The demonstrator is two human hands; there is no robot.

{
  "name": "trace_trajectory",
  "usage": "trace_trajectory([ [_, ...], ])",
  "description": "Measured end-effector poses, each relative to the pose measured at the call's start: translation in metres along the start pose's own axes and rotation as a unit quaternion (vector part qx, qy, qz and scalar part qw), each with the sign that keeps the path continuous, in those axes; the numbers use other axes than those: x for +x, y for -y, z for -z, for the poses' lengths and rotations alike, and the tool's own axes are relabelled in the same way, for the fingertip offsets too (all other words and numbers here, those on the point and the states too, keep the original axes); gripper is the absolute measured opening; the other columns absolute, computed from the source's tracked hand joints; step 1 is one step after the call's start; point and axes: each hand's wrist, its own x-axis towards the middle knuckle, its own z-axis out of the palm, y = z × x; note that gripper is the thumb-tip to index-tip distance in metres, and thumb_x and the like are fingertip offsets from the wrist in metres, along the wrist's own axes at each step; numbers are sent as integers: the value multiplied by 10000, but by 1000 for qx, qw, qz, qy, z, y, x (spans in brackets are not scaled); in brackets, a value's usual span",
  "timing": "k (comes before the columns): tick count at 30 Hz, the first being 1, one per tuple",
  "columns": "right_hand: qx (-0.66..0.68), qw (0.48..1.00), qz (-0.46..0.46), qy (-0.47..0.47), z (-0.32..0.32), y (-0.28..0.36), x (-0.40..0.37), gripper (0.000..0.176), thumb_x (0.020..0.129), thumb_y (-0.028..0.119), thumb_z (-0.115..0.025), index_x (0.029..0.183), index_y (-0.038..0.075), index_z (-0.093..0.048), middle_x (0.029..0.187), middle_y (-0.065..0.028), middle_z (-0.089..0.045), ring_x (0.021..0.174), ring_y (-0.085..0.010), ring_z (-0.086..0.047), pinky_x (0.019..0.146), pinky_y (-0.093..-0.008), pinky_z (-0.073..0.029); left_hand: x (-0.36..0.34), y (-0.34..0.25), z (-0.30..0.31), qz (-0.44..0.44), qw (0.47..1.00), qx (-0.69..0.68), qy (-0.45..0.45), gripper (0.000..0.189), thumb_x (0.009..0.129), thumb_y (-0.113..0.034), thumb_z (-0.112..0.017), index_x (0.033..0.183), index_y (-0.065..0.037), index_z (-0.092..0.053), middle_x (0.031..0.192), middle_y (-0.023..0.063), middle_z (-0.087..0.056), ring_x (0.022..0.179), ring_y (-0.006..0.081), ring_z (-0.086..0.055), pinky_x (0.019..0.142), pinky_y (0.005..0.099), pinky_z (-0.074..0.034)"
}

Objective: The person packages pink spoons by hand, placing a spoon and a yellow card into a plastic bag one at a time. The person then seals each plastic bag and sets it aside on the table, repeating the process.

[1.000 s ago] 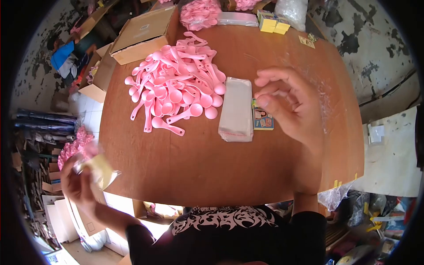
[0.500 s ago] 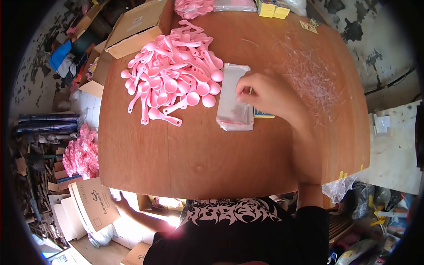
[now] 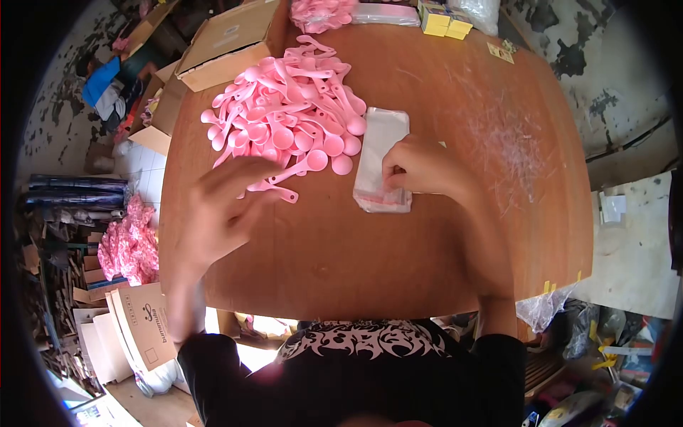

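Observation:
My left hand [image 3: 231,210] is over the left of the table with thumb and fingers apart, holding nothing. Its fingertips reach toward a pink spoon [image 3: 283,192] at the near edge of a large heap of pink spoons [image 3: 284,107], part of which the hand covers. My right hand [image 3: 423,165] has its fingers curled together, their tips at the near end of a flat stack of clear plastic bags [image 3: 384,135] with a reddish edge. Whether a bag is pinched there I cannot make out.
Thin clear plastic strips [image 3: 509,142] lie scattered at the right. A cardboard box [image 3: 231,43] stands at the back left, with a pink bundle [image 3: 320,14] and small yellow boxes [image 3: 445,21] along the far edge. A person in blue [image 3: 103,89] is beyond the table at left.
My left hand has come up from below the table's near edge to the spoon heap. My right hand has moved down to the bags' near end, covering most of the blue-and-yellow item.

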Motion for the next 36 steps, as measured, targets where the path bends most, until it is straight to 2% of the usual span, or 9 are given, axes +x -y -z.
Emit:
trace_trajectory([
  [6, 98, 991, 85, -31, 35, 17, -27, 111, 790, 112, -724, 848, 18, -727, 768, -117, -692, 722, -243, -666, 653, -341, -492, 79, 32, -110, -232, 942, -219, 106, 225, 739, 54, -744, 922, -50, -664, 1138, 101, -637, 1016, 262, -648, 827, 345, -525],
  [8, 122, 987, 83, -58, 35, 13, -38, 126, 795, 143, -727, 859, 34, -733, 774, -123, -688, 723, -258, -661, 648, -341, -491, 96, 26, -105, -209, 935, -268, 101, 160, 760, 66, -721, 856, -43, -654, 980, 93, -687, 937, 209, -665, 799, 318, -520],
  [11, 161, 981, -34, -105, 13, -10, -52, 143, 780, 137, -749, 874, 32, -726, 846, -130, -678, 764, -266, -654, 682, -367, -500, 108, 24, -87, -121, 950, -273, 88, 88, 830, 58, -687, 869, -9, -646, 936, 85, -703, 894, 143, -671, 786, 302, -532],
  [12, 36, 990, 1, -139, 2, -19, -58, 149, 771, 126, -755, 882, 32, -723, 896, -130, -673, 787, -277, -649, 699, -387, -504, 110, 27, -81, -121, 950, -275, 84, 88, 830, 58, -687, 869, -9, -646, 936, 85, -703, 894, 143, -671, 786, 302, -532],
  [14, -91, 981, 37, -169, -16, -22, -65, 158, 762, 114, -761, 890, 32, -720, 946, -129, -668, 809, -287, -645, 716, -408, -509, 113, 32, -73, -60, 946, -317, 46, 126, 873, 65, -655, 978, 1, -629, 957, 87, -705, 903, 139, -673, 796, 290, -540],
  [16, -108, 977, -71, -171, -28, -18, -69, 154, 756, 88, -756, 887, 25, -707, 987, -122, -654, 848, -315, -635, 743, -434, -515, 114, 35, -70, -66, 934, -351, 2, 227, 892, 71, -637, 1104, 11, -582, 983, 102, -704, 912, 140, -674, 809, 278, -549],
  [22, -19, 975, -47, -218, -34, -29, -68, 163, 717, 39, -770, 858, 6, -696, 907, -118, -662, 838, -319, -638, 751, -406, -515, 111, 36, -54, 8, 906, -415, -79, 403, 875, 60, -664, 1253, -4, -538, 998, 122, -711, 928, 142, -676, 845, 269, -545],
  [28, -103, 982, -70, -144, -28, -17, -63, 147, 706, -14, -744, 843, -14, -692, 885, -139, -655, 809, -334, -636, 716, -405, -501, 105, 40, -48, 11, 916, -394, -74, 424, 874, 58, -663, 1272, -2, -530, 1020, 123, -713, 950, 149, -681, 843, 282, -551],
  [36, -89, 982, -62, -157, -26, -17, -64, 92, 770, -17, -673, 862, -22, -670, 891, -178, -648, 806, -372, -629, 702, -425, -486, 102, 40, -44, -1, 921, -385, -62, 439, 868, 75, -656, 1278, 13, -514, 1065, 132, -708, 962, 156, -685, 857, 281, -552],
])
